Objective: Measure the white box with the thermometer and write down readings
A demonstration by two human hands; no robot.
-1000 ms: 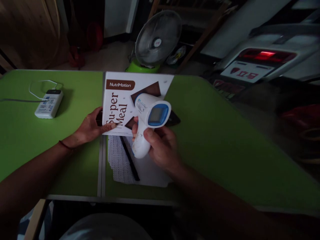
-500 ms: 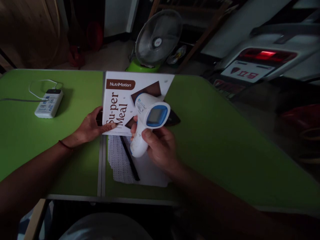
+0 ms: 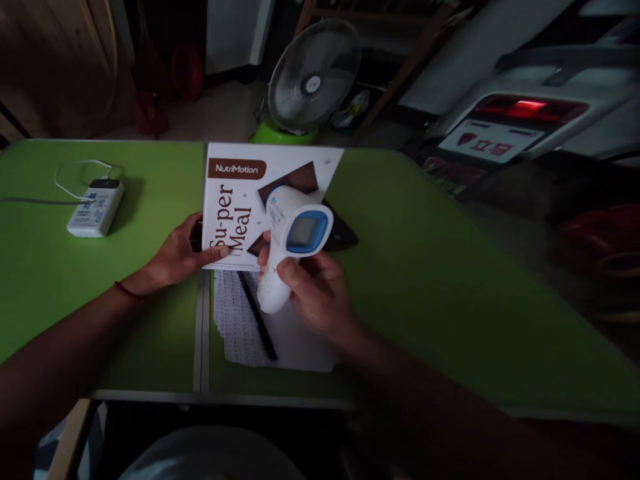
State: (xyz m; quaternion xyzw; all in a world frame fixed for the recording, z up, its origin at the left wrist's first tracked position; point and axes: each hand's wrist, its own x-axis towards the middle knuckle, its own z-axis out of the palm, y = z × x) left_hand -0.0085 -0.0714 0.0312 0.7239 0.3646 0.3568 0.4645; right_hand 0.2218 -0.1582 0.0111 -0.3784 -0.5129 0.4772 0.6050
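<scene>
My right hand [image 3: 317,287] is wrapped round the handle of a white infrared thermometer [image 3: 277,267] with a blue-rimmed screen facing me. The thermometer is in front of a white box [image 3: 230,200] printed "NutriMotion Su-per Meal". At the box's lower left corner, my left hand [image 3: 183,250] grips it, thumb on the printed face and the other fingers behind its left side. Below the box lie sheets of written paper [image 3: 233,327] with a black pen [image 3: 259,320] across them. A dark pointed object [image 3: 343,230] shows partly behind the thermometer.
On the green table [image 3: 450,300] a white power bank [image 3: 97,210] with a cable plugged in lies at the left. Beyond the far edge stands a fan [image 3: 313,83] on a green base. A scooter [image 3: 530,113] with a lit red lamp is at the right.
The whole view has shifted very slightly left. Both hands keep the same hold on the box and the thermometer.
</scene>
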